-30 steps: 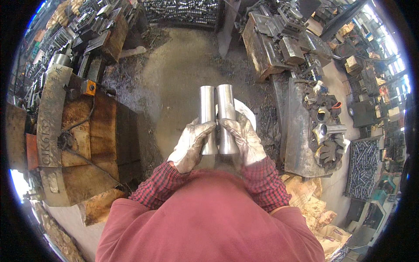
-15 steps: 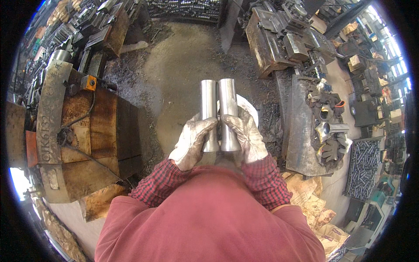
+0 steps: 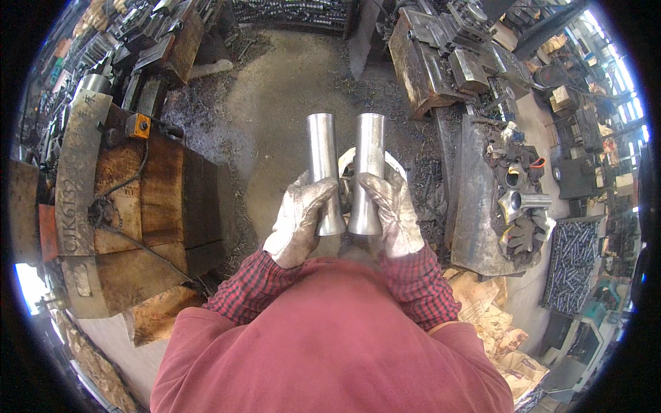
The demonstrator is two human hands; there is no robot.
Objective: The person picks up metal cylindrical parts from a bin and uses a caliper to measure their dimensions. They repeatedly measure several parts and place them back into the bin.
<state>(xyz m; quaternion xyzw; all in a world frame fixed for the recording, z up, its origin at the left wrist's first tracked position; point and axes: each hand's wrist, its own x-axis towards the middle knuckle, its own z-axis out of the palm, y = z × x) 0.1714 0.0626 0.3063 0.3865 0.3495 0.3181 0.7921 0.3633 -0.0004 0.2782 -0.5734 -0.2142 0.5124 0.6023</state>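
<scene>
Two shiny metal tubes with flared lower ends stand side by side before my chest, a gap between them. Around the left metal tube [image 3: 322,148] my left hand [image 3: 297,215], in a soiled white glove, is closed, thumb across its front. My right hand [image 3: 394,213], gloved alike, grips the right metal tube [image 3: 370,144] the same way. Both tubes lean slightly, their tops farther from me than the flared ends. Behind the right tube a white round rim [image 3: 394,165], perhaps of a bucket, partly shows; its inside is mostly hidden.
A rusty machine cabinet [image 3: 148,206] with an orange switch box [image 3: 138,126] stands at left. To the right a metal bench [image 3: 475,227] carries dark gloves [image 3: 525,237] and a flanged metal tube [image 3: 527,201]. Beyond it sits a crate of small metal parts [image 3: 571,265]. Metal chips litter the floor.
The two tubes have moved apart at their tops and shifted slightly away from me. Both hands keep their hold, and more of the white rim now shows between the tubes.
</scene>
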